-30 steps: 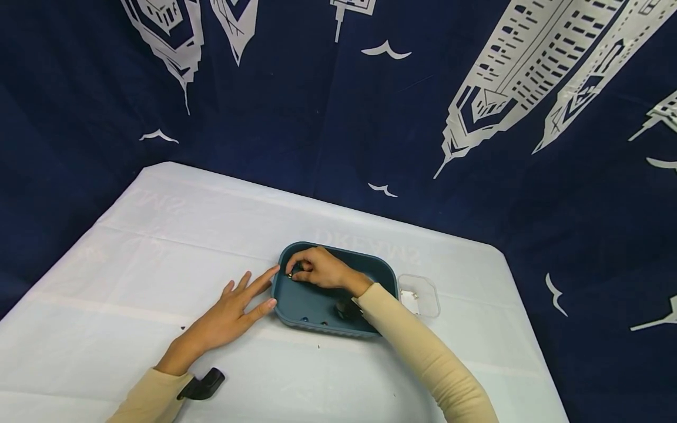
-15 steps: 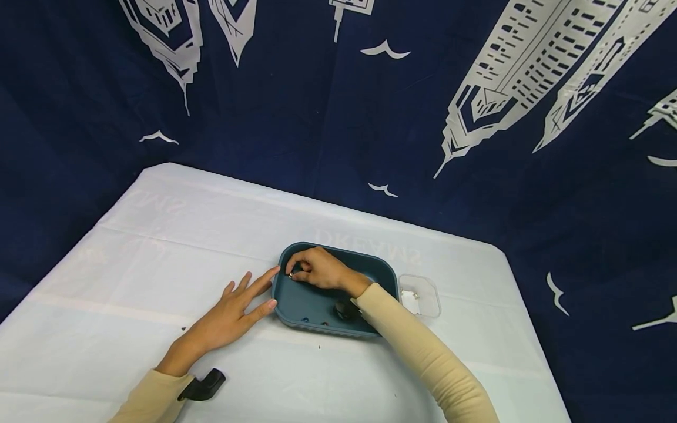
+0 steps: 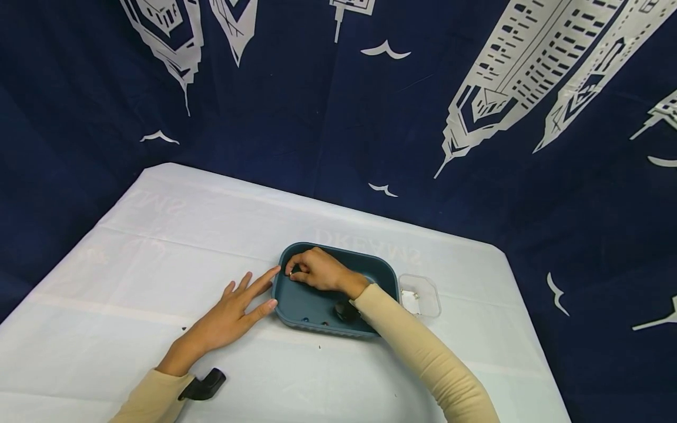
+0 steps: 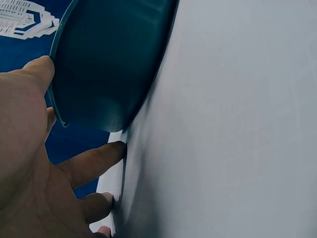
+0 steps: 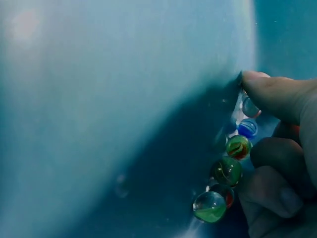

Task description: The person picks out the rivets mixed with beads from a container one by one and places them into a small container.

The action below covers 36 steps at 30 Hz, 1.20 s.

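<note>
A dark teal tray (image 3: 322, 302) stands on the white-covered table. My left hand (image 3: 227, 317) lies left of it with spread fingers, its index fingertip and thumb at the tray's left rim. In the left wrist view, the thumb touches the rim and the other fingers stand below it. Inside the tray, my right hand (image 3: 322, 269) reaches to the left end wall, thumb and index finger pinching a small glass marble (image 5: 251, 106), partly hidden by the thumb. Below it in the right wrist view, a blue marble (image 5: 247, 128) and several green and clear marbles (image 5: 227, 171) lie in a row.
Two small marbles, one blue (image 3: 305, 319) and one reddish (image 3: 325, 323), lie along the tray's near wall. Touching the tray's right side is a clear plastic box (image 3: 425, 294) with something white inside. A dark blue printed curtain (image 3: 317, 117) hangs behind the table.
The right hand stays in the same corner, with only slight finger movement around the marble. The left hand has not visibly moved.
</note>
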{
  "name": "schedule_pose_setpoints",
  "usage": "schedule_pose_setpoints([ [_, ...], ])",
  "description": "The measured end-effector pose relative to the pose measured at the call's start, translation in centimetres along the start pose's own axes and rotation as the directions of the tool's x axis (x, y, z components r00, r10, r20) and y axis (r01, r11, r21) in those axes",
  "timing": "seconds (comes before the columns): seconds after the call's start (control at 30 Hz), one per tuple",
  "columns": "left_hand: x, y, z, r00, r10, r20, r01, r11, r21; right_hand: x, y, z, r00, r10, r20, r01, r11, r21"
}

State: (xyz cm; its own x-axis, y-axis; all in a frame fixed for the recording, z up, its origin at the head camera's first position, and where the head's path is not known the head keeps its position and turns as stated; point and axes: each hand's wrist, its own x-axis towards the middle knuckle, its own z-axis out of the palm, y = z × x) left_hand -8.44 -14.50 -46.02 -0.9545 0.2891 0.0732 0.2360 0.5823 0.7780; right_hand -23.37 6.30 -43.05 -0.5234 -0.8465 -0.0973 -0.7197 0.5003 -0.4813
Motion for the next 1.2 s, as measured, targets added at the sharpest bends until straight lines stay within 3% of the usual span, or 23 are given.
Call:
schedule_pose_setpoints([
  [0.7, -0.2, 0.3, -0.1, 1.000, -0.007, 0.010, 0.007, 1.000, -0.003, -1.3, -0.2, -0.6, 1.000, 0.018, 0.010, -0.018, 1.000, 0.011],
  [1.0, -0.2, 0.1, -0.2, 1.000, -0.011, 0.004, 0.011, 1.000, -0.002, -3.2, -0.4, -2.1, 1.000, -0.004, -0.005, 0.004, 0.999, 0.050],
  [1.2, -0.1, 0.2, -0.2, 1.000, -0.009, 0.002, 0.009, 1.000, -0.013, -5.8, -0.1, -3.6, 0.998, -0.004, -0.055, 0.011, 0.993, 0.118],
])
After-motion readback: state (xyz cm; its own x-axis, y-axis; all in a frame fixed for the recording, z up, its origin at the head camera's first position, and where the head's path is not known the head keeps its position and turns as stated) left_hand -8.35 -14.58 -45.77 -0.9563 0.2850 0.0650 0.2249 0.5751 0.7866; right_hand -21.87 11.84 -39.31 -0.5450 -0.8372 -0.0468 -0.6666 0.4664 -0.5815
